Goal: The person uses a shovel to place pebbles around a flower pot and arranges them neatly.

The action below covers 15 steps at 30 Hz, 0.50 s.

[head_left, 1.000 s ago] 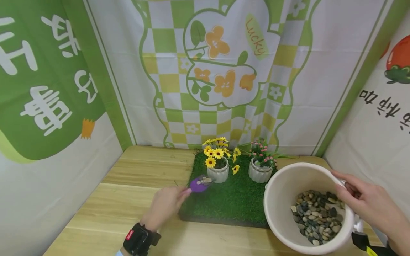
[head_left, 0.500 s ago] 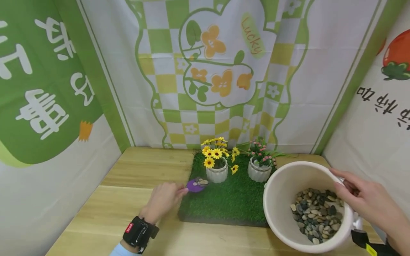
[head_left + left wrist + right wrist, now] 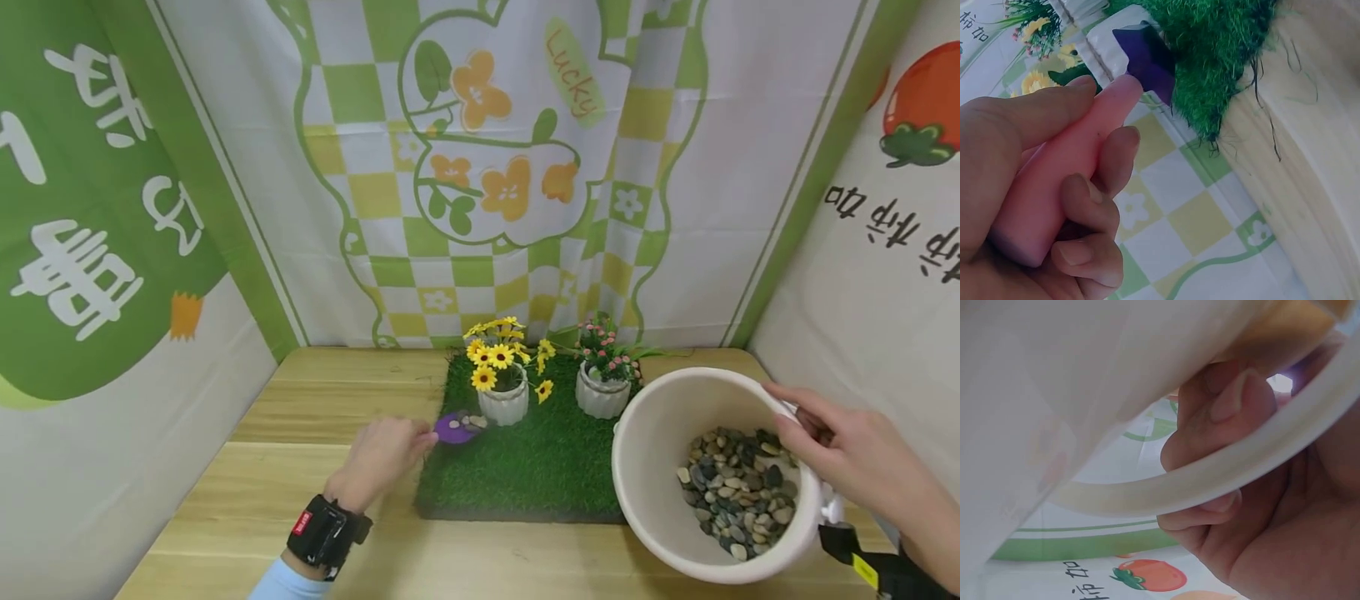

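Observation:
My left hand (image 3: 382, 458) grips the pink handle (image 3: 1060, 181) of a small trowel with a purple blade (image 3: 454, 429). Several pebbles (image 3: 471, 421) lie on the blade, whose tip is close to a white pot (image 3: 504, 406) of yellow flowers. Whether blade and pot touch, I cannot tell. On the right, my right hand (image 3: 847, 454) holds the rim of a large white bucket (image 3: 643, 475), tilted so that its inside shows. Loose pebbles (image 3: 738, 492) cover part of the bucket's bottom. In the right wrist view, the bucket's curved carrying handle (image 3: 1166, 490) crosses the curled fingers (image 3: 1229, 425).
Both pots stand on a square of artificial grass (image 3: 525, 479), the second pot (image 3: 602, 396) bearing small pink flowers. A wooden table (image 3: 300, 417) lies underneath. Printed cloths (image 3: 510, 283) hang behind and at both sides.
The trowel has drawn slightly left, away from the yellow-flower pot, with pebbles still on it. My right hand keeps its hold on the bucket. The head view has turned a little.

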Each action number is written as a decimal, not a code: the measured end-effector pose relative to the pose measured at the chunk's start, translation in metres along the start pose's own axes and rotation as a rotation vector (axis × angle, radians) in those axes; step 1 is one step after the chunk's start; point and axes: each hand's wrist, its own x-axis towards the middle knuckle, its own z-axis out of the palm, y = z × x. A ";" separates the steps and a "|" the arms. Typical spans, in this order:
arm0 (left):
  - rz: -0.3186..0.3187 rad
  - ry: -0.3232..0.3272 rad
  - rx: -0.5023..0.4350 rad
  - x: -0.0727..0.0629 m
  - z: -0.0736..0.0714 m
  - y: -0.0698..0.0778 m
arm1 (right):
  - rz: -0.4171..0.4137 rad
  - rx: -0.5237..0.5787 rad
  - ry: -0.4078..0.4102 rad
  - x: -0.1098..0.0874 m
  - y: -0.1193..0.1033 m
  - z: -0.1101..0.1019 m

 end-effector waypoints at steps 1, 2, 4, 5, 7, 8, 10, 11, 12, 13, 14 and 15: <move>-0.001 0.002 0.011 0.000 -0.001 0.000 | -0.005 0.000 0.001 0.000 0.000 0.000; -0.001 0.005 0.021 0.000 -0.002 0.000 | -0.011 -0.001 0.004 0.001 0.000 -0.001; 0.000 0.002 0.036 0.000 -0.005 0.000 | -0.017 -0.002 0.004 0.000 -0.001 -0.001; 0.001 0.001 0.044 0.000 -0.006 0.000 | -0.019 -0.003 0.003 0.000 -0.001 -0.002; 0.007 -0.014 0.050 -0.001 -0.008 0.002 | -0.017 -0.003 -0.001 0.000 -0.001 -0.002; 0.014 -0.018 0.046 -0.002 -0.009 0.003 | -0.015 -0.002 -0.002 0.000 -0.001 -0.002; 0.027 -0.024 0.042 -0.002 -0.012 0.006 | -0.014 -0.001 -0.004 0.000 -0.001 -0.002; 0.031 -0.025 0.036 -0.002 -0.012 0.007 | -0.016 -0.001 -0.003 0.000 -0.001 -0.003; 0.032 -0.029 0.029 -0.003 -0.013 0.008 | -0.022 -0.001 0.002 0.000 -0.001 -0.002; 0.028 -0.033 0.027 -0.002 -0.013 0.009 | -0.027 -0.001 0.003 0.001 -0.001 -0.002; 0.024 -0.033 0.025 -0.002 -0.013 0.010 | -0.035 0.003 0.007 0.001 -0.001 -0.002; 0.016 -0.037 0.031 -0.003 -0.013 0.010 | -0.044 0.006 0.011 0.001 -0.002 -0.002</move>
